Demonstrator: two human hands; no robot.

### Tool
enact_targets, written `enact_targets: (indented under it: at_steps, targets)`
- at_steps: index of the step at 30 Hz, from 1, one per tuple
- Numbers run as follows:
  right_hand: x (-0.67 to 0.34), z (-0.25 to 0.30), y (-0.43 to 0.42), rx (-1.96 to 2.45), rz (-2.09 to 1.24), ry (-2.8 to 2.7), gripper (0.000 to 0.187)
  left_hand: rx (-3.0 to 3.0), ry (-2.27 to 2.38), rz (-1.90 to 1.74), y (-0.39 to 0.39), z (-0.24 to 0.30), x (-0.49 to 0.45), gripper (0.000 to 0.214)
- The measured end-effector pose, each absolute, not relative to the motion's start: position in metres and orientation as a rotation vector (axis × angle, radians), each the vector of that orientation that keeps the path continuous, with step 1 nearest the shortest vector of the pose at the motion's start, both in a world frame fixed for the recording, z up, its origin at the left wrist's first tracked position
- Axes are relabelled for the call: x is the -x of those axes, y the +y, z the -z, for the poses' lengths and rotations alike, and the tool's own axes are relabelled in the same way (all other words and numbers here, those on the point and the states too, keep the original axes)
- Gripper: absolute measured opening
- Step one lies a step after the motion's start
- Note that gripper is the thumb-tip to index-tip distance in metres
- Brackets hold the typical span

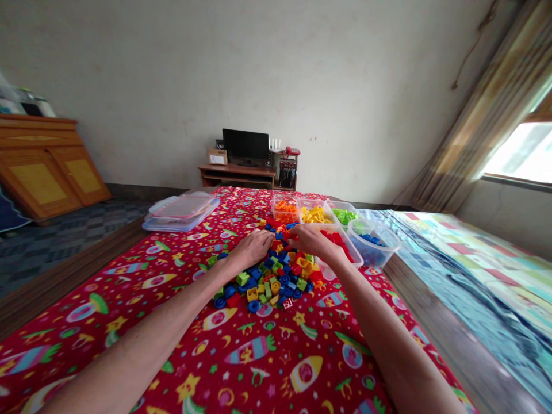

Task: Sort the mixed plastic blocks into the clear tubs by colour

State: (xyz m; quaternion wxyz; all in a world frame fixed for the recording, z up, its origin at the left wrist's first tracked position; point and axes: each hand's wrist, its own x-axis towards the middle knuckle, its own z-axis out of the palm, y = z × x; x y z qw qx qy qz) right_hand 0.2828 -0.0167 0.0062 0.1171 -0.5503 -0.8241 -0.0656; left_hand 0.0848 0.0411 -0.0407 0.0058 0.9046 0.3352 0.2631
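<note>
A loose heap of toy building bricks [269, 276] in blue, green, yellow, red and orange lies in the middle of the red patterned cloth. On the heap's upper left side rests my left hand [253, 246], its fingers bent together and partly hidden. My right hand [311, 239] reaches over the upper right of the heap, in front of the tub of red bricks [354, 253]. Its fingers curl down among the bricks; whatever lies between them is too small to make out. Small wheel pieces [253, 306] lie along the near edge of the heap.
Clear tubs hold sorted bricks: orange [285, 213], yellow [315, 215], light green [344, 216], and blue in a round tub [383, 253]. Stacked plastic lids [183, 213] sit at the far left of the cloth [250, 351]. A bed [487, 270] adjoins the table's right side.
</note>
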Motion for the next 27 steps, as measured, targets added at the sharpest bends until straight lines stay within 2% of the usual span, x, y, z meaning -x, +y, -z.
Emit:
enact_targets:
  at_steps: [7,11,22,27]
  targets:
    - [-0.296,-0.024,-0.023,1.610,0.165,-2.392,0.020,-2.945,1.084,-0.766,0.041,0.041,-0.084,0.037]
    - [-0.297,-0.024,-0.023,1.666,0.278,-2.335,0.022,-2.888,1.089,-0.795,0.043,0.043,-0.084,0.040]
    - [-0.337,-0.040,-0.035,2.119,0.340,-1.949,0.025,-2.586,0.971,-0.648,0.060,0.027,-0.071,0.042]
    - [-0.321,-0.042,-0.035,1.968,0.417,-2.011,0.029,-2.621,1.023,-0.677,0.054,0.026,-0.074,0.039]
